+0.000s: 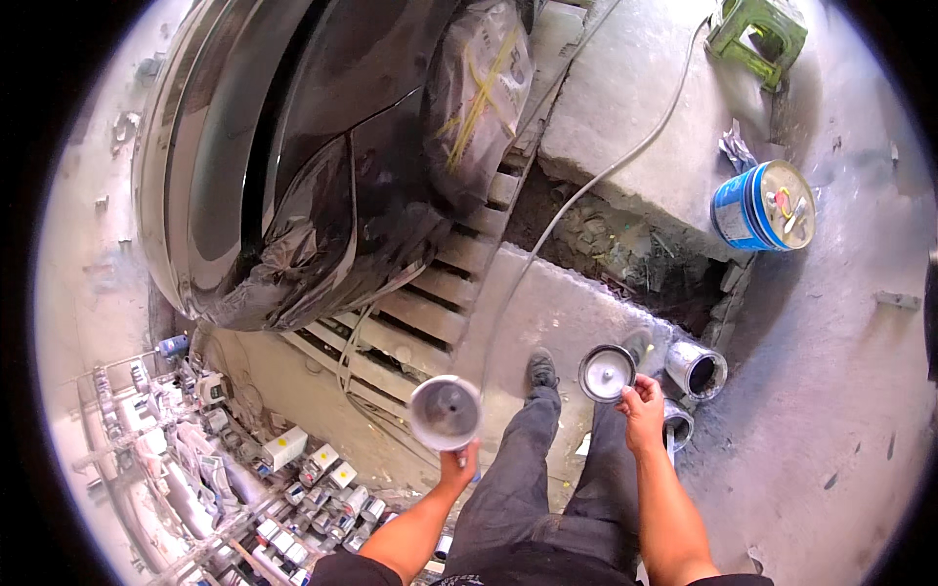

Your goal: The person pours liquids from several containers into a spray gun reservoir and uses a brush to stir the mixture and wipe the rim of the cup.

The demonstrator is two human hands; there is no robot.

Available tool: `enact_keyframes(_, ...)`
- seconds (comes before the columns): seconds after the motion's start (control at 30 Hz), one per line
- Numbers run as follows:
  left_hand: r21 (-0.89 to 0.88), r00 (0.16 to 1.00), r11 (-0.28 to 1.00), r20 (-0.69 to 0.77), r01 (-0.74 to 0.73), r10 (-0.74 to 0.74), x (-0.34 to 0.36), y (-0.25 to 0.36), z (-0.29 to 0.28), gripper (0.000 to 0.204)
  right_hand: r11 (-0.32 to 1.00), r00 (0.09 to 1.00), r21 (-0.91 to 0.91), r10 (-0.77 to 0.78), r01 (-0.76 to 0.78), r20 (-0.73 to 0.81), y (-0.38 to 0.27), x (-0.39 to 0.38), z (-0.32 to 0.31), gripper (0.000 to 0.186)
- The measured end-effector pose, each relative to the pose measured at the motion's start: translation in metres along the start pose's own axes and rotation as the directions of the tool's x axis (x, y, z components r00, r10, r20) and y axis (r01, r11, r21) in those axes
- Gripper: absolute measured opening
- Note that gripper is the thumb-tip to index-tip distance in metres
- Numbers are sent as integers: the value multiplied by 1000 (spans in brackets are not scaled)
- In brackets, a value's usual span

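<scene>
My left hand is closed below an open grey paint cup, which looks like the cup of a spray gun; a handle under it is mostly hidden by the fingers. Grey residue coats the inside, with a dark spot at the bottom. To the right, my right hand pinches the edge of a round lid. This lid has a dark rim, a whitish inner face and a small nub in the middle. Cup and lid are apart, both held in front of my legs.
A dark car body with a plastic-covered wheel stands ahead left, over a slatted grate. A hose crosses a broken floor pit. Right are a blue bucket, open cans and a green stool. Cluttered shelves fill lower left.
</scene>
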State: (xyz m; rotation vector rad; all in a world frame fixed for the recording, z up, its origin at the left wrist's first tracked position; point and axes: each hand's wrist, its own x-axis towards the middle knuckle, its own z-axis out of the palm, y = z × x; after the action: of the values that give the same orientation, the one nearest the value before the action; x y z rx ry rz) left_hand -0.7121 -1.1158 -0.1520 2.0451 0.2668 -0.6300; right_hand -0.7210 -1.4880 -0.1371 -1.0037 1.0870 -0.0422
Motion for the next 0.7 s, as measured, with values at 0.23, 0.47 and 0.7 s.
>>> enact_keyframes(0.23, -34, 985, 989, 90, -143, 146, 75, 109, 132, 20, 981, 997, 178, 69, -74, 37, 4, 43, -32, 34)
enact_keyframes(0.47, 244, 965, 947, 210, -210, 160, 124, 139, 234, 26, 950, 985, 264, 174, -168, 2, 15, 84, -105, 36)
enact_keyframes(0.7, 392, 978, 912, 205, -123, 44, 152, 163, 315, 43, 933, 966, 254, 257, -253, 17, 28, 101, -168, 31)
